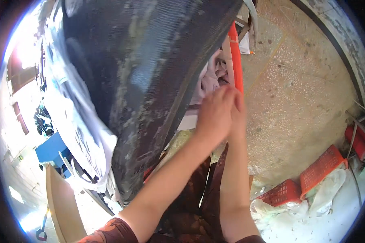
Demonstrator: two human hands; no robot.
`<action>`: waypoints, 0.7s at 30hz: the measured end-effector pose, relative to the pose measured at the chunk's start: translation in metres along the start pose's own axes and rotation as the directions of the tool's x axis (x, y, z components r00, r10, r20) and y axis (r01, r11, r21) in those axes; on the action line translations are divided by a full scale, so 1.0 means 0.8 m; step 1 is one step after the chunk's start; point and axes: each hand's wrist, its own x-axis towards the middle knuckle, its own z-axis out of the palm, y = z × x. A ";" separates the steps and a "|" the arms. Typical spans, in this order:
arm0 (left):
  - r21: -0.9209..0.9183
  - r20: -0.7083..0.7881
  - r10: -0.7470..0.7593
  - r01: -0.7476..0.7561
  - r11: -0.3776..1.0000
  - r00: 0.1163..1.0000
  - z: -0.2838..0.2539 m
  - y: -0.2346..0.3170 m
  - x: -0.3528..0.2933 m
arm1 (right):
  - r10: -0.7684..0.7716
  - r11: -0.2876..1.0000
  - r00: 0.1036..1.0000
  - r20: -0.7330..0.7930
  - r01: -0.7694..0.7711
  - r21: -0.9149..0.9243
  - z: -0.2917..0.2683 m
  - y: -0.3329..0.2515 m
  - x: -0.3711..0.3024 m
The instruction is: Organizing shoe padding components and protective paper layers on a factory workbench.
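Observation:
Just right of the middle, my left hand and my right hand are brought together, touching, their fingers curled in toward each other and slightly blurred. Whatever they may hold between them is hidden. Beside them slopes the edge of a long dark board-like surface, scuffed with pale marks. Past my fingers, white cloth lies bunched in a container with a bright red rim, partly under the dark surface.
White fabric hangs off the dark surface's left side. A blue box and a curved tan panel stand at the left. On the speckled floor at the lower right are red plastic baskets and crumpled clear plastic.

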 end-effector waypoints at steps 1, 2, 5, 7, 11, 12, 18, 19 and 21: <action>-0.141 -0.199 0.047 -0.076 0.987 0.979 -0.005 0.023 -0.024 | -0.119 0.993 0.983 -0.142 0.116 -0.032 -0.007 -0.020 -0.029; -0.295 -0.230 0.078 -0.146 0.944 0.970 -0.013 0.045 -0.046 | -0.238 0.971 0.931 -0.276 0.222 -0.088 -0.018 -0.031 -0.059; -0.586 -0.167 0.228 -0.283 0.759 0.959 -0.040 0.075 -0.140 | -0.292 0.863 0.949 -0.121 0.207 -0.461 -0.018 -0.049 -0.146; -0.572 -0.162 0.374 -0.395 0.719 0.913 -0.052 0.072 -0.203 | -0.242 0.756 0.873 0.424 0.444 -0.482 0.015 -0.035 -0.164; -0.581 0.140 0.216 -0.096 0.808 0.966 -0.074 0.035 -0.295 | -0.232 0.228 0.286 0.930 0.945 -0.234 0.096 -0.031 -0.154; -0.528 0.178 0.190 -0.069 0.846 0.966 -0.074 0.024 -0.310 | -0.054 0.108 0.303 0.952 0.949 -0.296 0.089 0.019 -0.136; -0.336 0.228 -0.413 0.470 0.817 0.882 -0.111 -0.065 -0.479 | -0.286 0.237 0.242 0.927 0.955 -0.176 0.159 -0.047 -0.009; -0.335 0.220 -0.503 0.549 0.766 0.836 -0.108 -0.071 -0.505 | -0.250 0.243 0.237 0.939 0.954 -0.176 0.154 -0.055 -0.013; -0.364 0.189 -0.597 0.621 0.694 0.779 -0.089 -0.078 -0.561 | -0.173 0.238 0.225 0.959 0.954 -0.181 0.133 -0.083 0.010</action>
